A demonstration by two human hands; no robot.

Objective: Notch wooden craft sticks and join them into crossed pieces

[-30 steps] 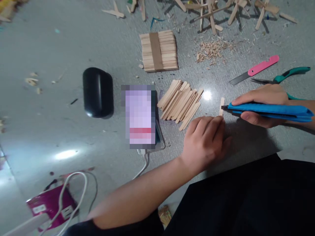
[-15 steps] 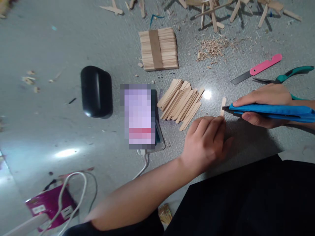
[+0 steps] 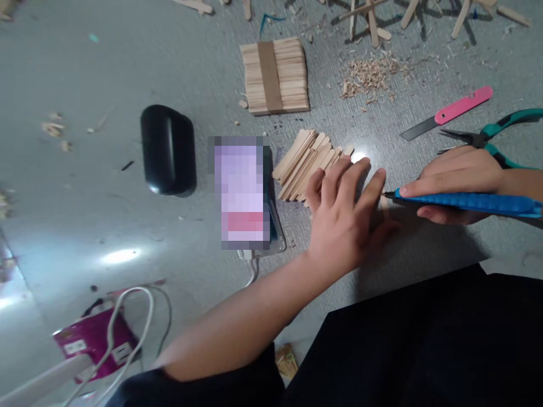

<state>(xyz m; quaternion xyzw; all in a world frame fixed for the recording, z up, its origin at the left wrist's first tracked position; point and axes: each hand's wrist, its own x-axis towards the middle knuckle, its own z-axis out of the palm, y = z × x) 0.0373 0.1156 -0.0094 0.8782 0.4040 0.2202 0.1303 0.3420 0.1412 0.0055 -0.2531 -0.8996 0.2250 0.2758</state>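
My right hand [image 3: 460,175] is closed around a blue box cutter [image 3: 475,202], its dark tip pointing left. That tip meets a short wooden craft stick [image 3: 385,208] on the table, partly hidden by my left hand. My left hand [image 3: 343,217] has its fingers spread, the index finger and thumb on either side of the short stick. Whether they touch it I cannot tell. Its other fingertips reach over the edge of a pile of loose craft sticks [image 3: 303,164], covering part of it.
A paper-banded bundle of craft sticks [image 3: 292,76] lies behind the pile. Wood shavings [image 3: 369,76], a pink folding knife [image 3: 464,105] and green-handled pliers [image 3: 487,133] are at the right. A phone [image 3: 241,192] on a cable, a black case [image 3: 168,150] and a magenta packet [image 3: 99,345] are leftward.
My left hand has spread its fingers and shifted over the stick pile, from a bunched pose by the short stick. The box cutter's tip has moved slightly down and left. The view has shifted slightly.
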